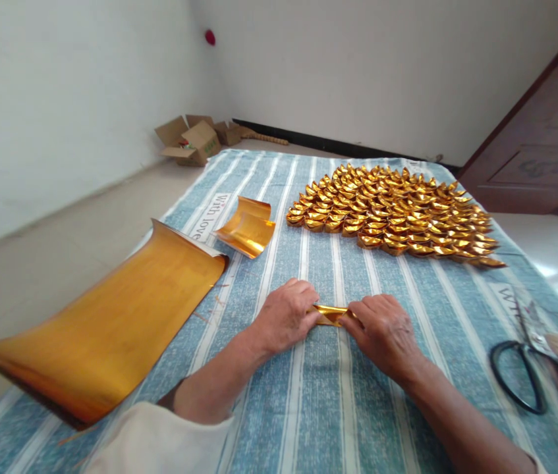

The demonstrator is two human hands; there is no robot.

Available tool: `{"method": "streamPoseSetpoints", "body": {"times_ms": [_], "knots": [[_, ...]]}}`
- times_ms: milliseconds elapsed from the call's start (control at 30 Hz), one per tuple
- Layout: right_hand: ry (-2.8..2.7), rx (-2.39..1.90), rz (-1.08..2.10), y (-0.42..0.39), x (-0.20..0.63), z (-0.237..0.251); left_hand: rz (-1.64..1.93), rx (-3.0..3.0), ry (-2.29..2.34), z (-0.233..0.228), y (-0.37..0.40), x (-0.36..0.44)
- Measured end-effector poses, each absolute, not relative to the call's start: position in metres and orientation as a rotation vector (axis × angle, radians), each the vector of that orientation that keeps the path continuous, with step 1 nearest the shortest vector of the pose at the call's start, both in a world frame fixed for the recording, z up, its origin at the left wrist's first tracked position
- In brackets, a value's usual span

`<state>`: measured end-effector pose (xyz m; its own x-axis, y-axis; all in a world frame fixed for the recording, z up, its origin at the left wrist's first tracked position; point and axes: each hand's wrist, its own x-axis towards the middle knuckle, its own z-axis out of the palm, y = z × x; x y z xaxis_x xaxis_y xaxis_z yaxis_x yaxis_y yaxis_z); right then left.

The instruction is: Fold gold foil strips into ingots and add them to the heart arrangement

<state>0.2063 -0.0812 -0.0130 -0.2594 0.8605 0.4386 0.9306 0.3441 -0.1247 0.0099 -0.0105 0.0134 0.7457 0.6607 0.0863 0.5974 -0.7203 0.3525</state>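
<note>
Left hand (286, 316) and right hand (382, 329) pinch the two ends of a small folded gold foil piece (331, 315), pressed low on the blue striped cloth (318, 395); beyond it lies a heap of folded gold ingots (392, 214); a small curled foil sheet (248, 228) and a large gold foil sheet (111, 329) lie left; black scissors (526, 375) lie right.

Both hands hide most of the folded gold paper (331, 315).

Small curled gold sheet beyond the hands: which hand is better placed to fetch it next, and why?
Probably the left hand: the small curled gold sheet lies on its side, up and left, while the right hand would have to cross over.
</note>
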Motion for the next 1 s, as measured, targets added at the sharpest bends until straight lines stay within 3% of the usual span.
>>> {"method": "streamPoseSetpoints", "body": {"times_ms": [1000], "knots": [[-2.252, -1.496, 0.062, -0.0765, 0.2134, -0.009, 0.491, 2.588, 1.025, 0.0054, -0.0093, 0.0112]]}}
